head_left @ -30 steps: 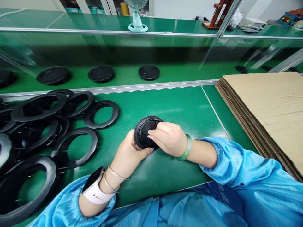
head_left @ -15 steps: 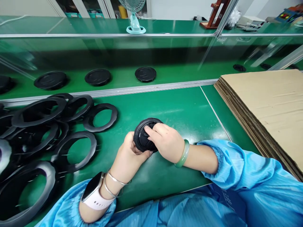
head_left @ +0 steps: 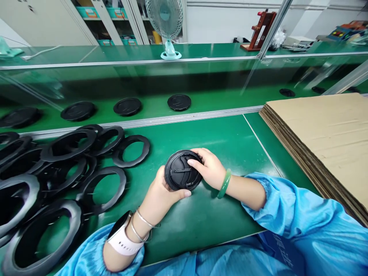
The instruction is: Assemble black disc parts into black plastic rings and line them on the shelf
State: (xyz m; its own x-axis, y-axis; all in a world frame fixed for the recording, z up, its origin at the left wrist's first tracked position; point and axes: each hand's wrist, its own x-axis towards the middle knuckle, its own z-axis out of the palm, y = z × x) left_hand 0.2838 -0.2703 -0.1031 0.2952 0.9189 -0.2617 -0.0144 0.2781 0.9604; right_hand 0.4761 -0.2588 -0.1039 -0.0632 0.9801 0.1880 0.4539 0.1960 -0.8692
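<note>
A round black plastic disc (head_left: 181,171) with ribs on its inner face is held just above the green table (head_left: 224,138), tilted toward me. My left hand (head_left: 159,193) grips its lower left rim, thumb along the bottom edge. My right hand (head_left: 209,168) holds the right rim, fingertips resting on the inner face. A white watch and thin bangles sit on my left wrist, a green bangle on my right.
Several black plastic rings (head_left: 57,168) lie heaped at the left. Black discs (head_left: 179,102) lie spaced along the green conveyor behind a metal rail. A stack of cardboard sheets (head_left: 324,134) fills the right side. A small fan (head_left: 166,23) stands on the far shelf.
My right hand has slid off the disc's face to its right rim, baring the ribbed inside. The camera has tipped up a little.
</note>
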